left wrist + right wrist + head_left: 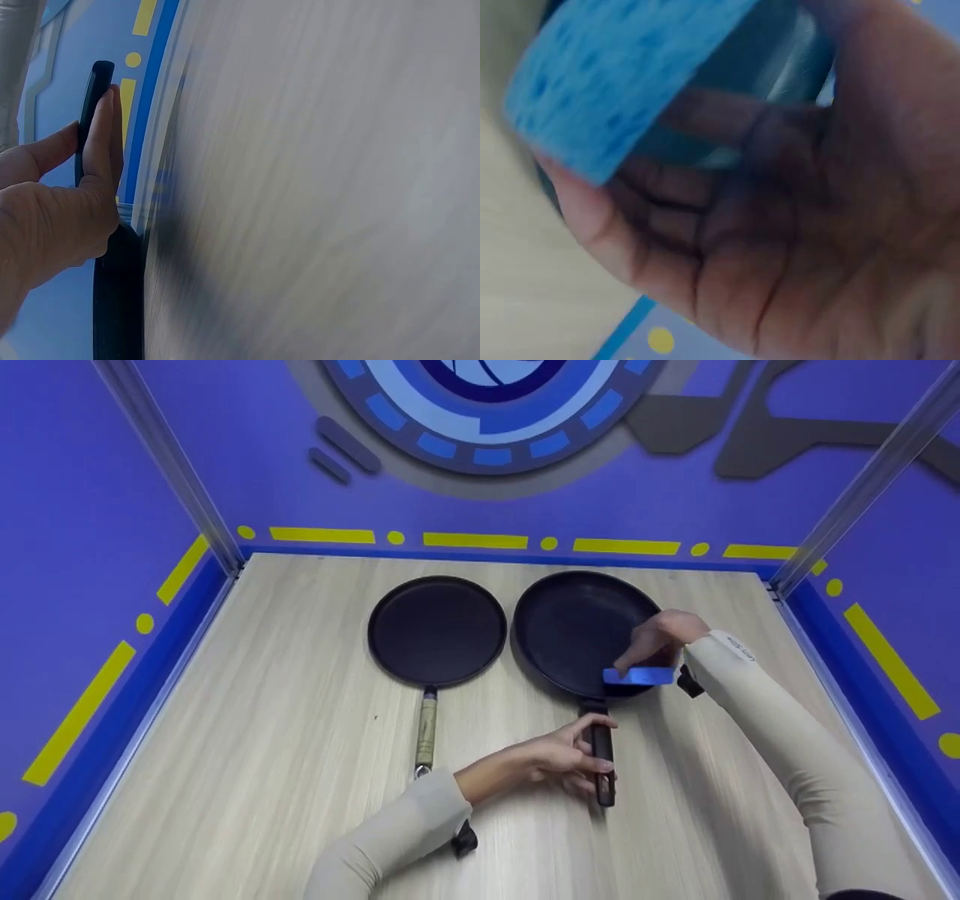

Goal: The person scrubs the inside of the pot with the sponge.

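A large black frying pan (562, 622) sits at the back of the table, its handle (603, 757) pointing toward me. My left hand (559, 754) grips that handle, thumb on one side and fingers on the other, as the left wrist view also shows for the hand (67, 202). Over the right part of the pan, my right hand (660, 637) pinches a blue sponge (637, 676) near the front rim. In the right wrist view the porous sponge (622, 82) lies between the thumb and curled fingers.
Left of the frying pan lies a flat black crepe pan (437, 630) with a greenish, wood-look handle (426, 731) toward me. Both stand on a pale wooden table (285, 720). Blue patterned panels (465, 510) enclose its back and sides, with metal posts (161, 457) at the corners.
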Available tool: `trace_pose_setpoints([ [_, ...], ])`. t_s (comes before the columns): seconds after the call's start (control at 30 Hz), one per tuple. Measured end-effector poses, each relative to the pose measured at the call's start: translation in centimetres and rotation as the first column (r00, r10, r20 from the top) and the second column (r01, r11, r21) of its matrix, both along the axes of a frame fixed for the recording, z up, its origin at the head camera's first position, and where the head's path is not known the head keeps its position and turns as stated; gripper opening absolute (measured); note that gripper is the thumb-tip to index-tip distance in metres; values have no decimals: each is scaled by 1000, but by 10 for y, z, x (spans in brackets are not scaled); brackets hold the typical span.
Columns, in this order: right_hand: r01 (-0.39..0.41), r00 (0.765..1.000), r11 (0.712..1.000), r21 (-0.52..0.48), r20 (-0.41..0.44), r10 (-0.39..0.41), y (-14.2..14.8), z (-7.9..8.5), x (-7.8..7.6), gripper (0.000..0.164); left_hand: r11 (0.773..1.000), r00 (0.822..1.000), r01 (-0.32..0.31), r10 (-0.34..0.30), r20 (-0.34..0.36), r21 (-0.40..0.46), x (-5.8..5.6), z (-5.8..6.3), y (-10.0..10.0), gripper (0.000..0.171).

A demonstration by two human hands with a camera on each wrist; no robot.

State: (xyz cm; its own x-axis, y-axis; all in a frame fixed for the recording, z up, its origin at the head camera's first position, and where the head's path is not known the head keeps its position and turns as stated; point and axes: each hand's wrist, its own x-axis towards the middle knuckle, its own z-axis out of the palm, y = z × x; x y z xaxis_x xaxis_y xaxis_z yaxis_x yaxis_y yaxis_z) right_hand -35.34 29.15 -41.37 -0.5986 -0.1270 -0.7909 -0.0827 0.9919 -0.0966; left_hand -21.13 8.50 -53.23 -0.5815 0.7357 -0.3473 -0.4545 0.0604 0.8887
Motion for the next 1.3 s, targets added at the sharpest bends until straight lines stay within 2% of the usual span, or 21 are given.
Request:
trace_pose_setpoints([
  [0.13, 13, 989, 985, -171, 150, 13, -8, -8, -3, 41, 1000, 1000, 5, -5, 1, 5, 0, 1, 0, 66],
  [0.27, 91, 971, 932, -350, 240, -5, -12, -21, -7, 29, 1000, 1000, 13, -13, 6, 5, 0, 2, 0, 65],
  [0.33, 133, 964, 893, -430, 265, -16, -14, -29, -9, 33, 1000, 1000, 13, -13, 14, 0, 0, 2, -1, 64],
  [0.5, 205, 961, 771, -603, 274, -41, -21, -47, -13, 61, 1000, 1000, 2, -2, 21, 2, 0, 2, -1, 62],
  [0.7, 252, 967, 631, -734, 203, -151, -47, -63, -22, 59, 1000, 1000, 4, -4, 9, 10, 0, 3, 1, 64],
  [0.8, 268, 959, 579, -770, 154, -239, -62, -65, -28, 55, 1000, 1000, -1, 1, 2, 10, 0, 4, 1, 65],
  [0.87, 267, 949, 564, -781, 109, -297, -71, -67, -33, 53, 1000, 1000, -8, 8, 1, 13, 0, 4, 1, 65],
  [0.93, 279, 928, 549, -788, 75, -364, -78, -68, -37, 54, 1000, 1000, -17, 17, 7, 19, 0, 3, 1, 65],
  [1.1, 306, 871, 513, -802, 18, -491, -86, -74, -44, 69, 1000, 1000, -3, 3, -3, 22, 0, 4, 0, 68],
  [1.17, 293, 863, 528, -797, -19, -506, -86, -77, -44, 72, 1000, 1000, 11, -11, -5, 24, 0, 4, 0, 69],
  [1.2, 280, 864, 545, -790, -40, -502, -86, -78, -43, 72, 1000, 1000, 14, -14, -5, 24, 0, 4, 0, 69],
  [1.23, 263, 872, 568, -780, -60, -485, -86, -78, -42, 70, 1000, 1000, 17, -17, -5, 22, 0, 4, 0, 68],
  [1.3, 216, 906, 629, -747, -87, -414, -83, -75, -38, 66, 1000, 1000, 15, -15, 3, 22, 0, 3, 0, 67],
])
